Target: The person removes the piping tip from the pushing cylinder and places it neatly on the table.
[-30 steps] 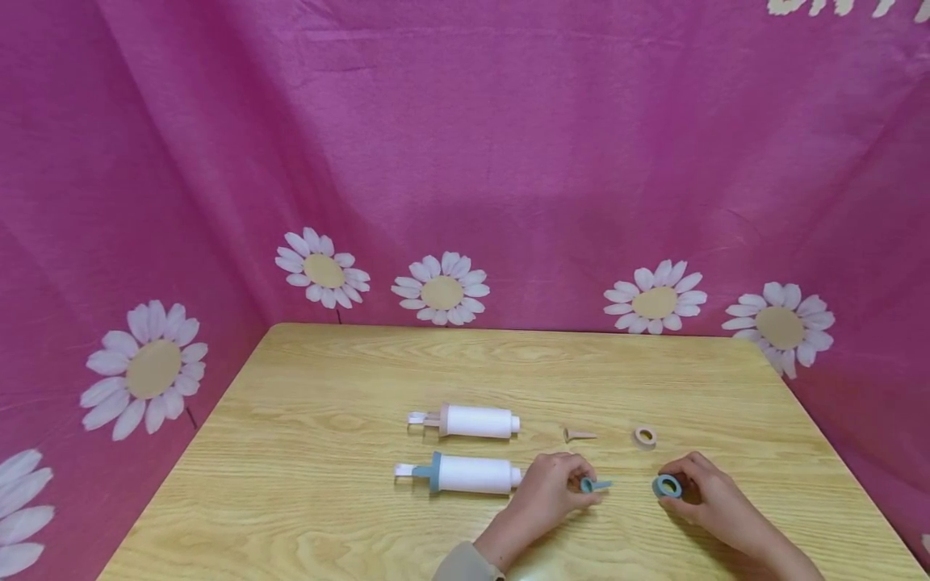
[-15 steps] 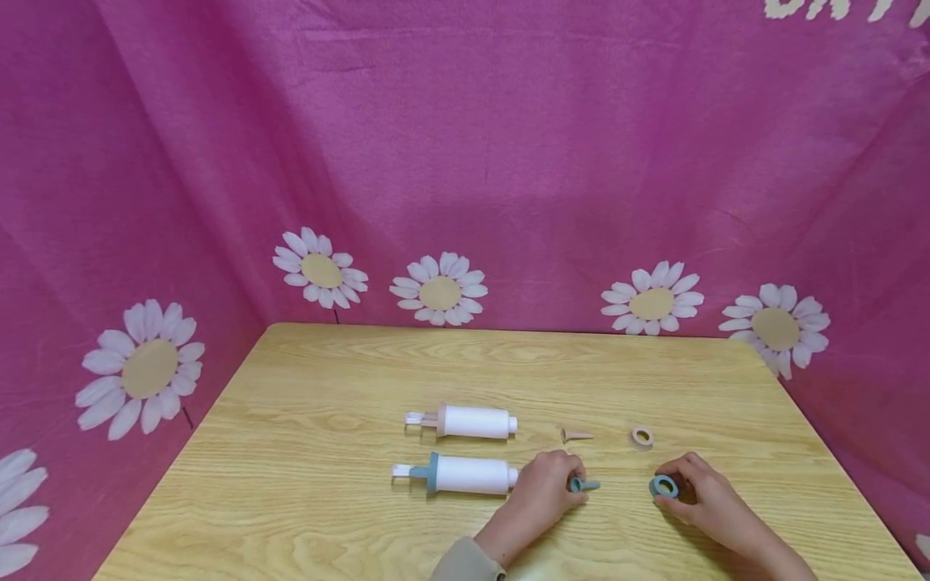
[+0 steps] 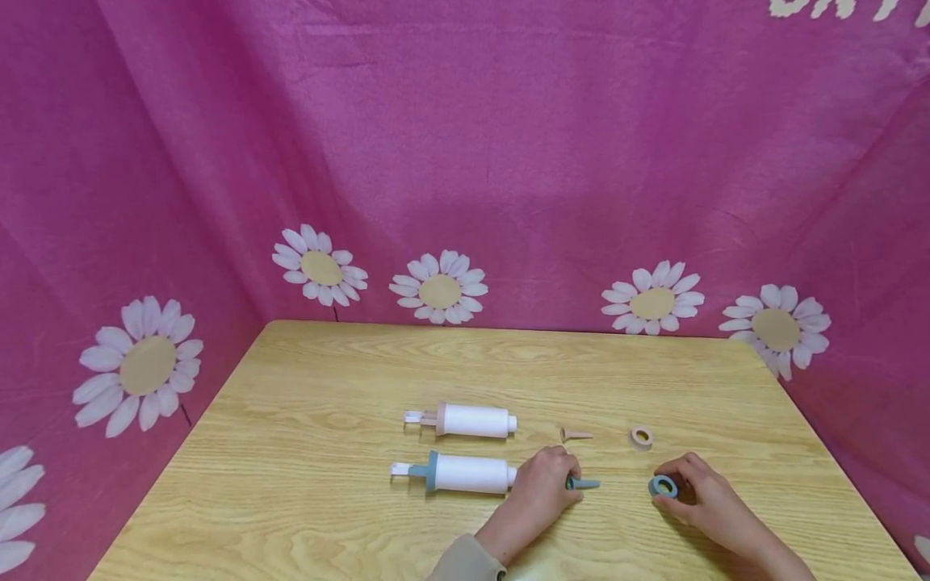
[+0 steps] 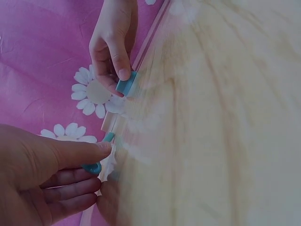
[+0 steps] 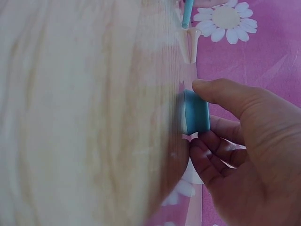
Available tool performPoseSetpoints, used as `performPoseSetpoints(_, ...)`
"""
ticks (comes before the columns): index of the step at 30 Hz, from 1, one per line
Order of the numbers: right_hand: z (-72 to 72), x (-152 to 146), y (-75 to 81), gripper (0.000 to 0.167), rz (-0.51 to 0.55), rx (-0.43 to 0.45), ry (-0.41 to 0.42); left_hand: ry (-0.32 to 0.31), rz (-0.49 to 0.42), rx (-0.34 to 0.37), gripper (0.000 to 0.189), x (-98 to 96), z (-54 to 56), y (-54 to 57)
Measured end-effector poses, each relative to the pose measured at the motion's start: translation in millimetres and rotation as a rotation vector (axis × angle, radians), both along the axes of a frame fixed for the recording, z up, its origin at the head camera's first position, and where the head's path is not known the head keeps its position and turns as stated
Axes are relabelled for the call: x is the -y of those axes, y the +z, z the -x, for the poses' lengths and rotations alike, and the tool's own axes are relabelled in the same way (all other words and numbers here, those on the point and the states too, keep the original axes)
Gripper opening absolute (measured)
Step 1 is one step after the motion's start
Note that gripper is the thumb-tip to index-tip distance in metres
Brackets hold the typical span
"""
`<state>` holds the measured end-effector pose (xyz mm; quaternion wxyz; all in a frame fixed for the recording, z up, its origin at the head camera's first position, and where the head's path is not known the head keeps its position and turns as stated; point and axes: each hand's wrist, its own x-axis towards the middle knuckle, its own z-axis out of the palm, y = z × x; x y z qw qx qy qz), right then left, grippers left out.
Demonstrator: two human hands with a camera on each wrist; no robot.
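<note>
My left hand [image 3: 539,484] pinches a small teal nozzle [image 3: 584,484] with a wide end and a tapering tip. The tip points right, and the fingers partly cover the wide end. In the left wrist view the nozzle [image 4: 108,137] shows between thumb and fingers, close to the table. On the right, my right hand [image 3: 715,504] grips a teal ring [image 3: 663,487] between thumb and fingers. The right wrist view shows the ring [image 5: 196,112] standing at the table surface. Left of my left hand lies a white cylinder with a teal collar [image 3: 472,474], its right end close to the hand.
Behind it lies a matching white cylinder with a beige-pink collar [image 3: 475,420]. A beige-pink nozzle [image 3: 577,434] and a beige-pink ring [image 3: 642,438] lie in line to its right. All rest on a wood-grain table [image 3: 327,379], with a pink daisy-print curtain [image 3: 508,161] behind.
The left hand has shifted slightly left and lowered the teal nozzle, whose round mouth is now turned more out of sight. The right hand and teal ring have stayed nearly still.
</note>
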<state>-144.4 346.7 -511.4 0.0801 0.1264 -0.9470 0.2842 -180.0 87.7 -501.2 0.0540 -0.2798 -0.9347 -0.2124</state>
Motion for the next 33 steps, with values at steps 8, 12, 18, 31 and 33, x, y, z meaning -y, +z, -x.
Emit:
performPoseSetpoints(8,-0.8,-0.5,2.6,0.028,-0.007,0.012,0.0,-0.008,0.075,-0.038,0.019,-1.8,0.5,-0.3)
performPoseSetpoints(12,1.7,0.1,3.9,0.027,-0.003,0.042,-0.008,-0.003,0.074,-0.028,0.02,-0.6,1.1,-0.2)
performPoseSetpoints(18,1.4,1.9,3.2,0.019,0.034,-0.045,-0.045,-0.001,-0.013,-0.006,0.024,2.8,0.3,-4.2)
performPoseSetpoints(31,9.3,35.4,14.3,0.019,0.214,-0.457,-0.208,0.072,-0.52,-0.512,0.037,20.7,3.1,5.5)
performPoseSetpoints(33,12.2,48.0,18.0,0.022,0.242,-0.485,-0.211,0.1,-0.539,-0.58,0.04,26.2,6.5,7.5)
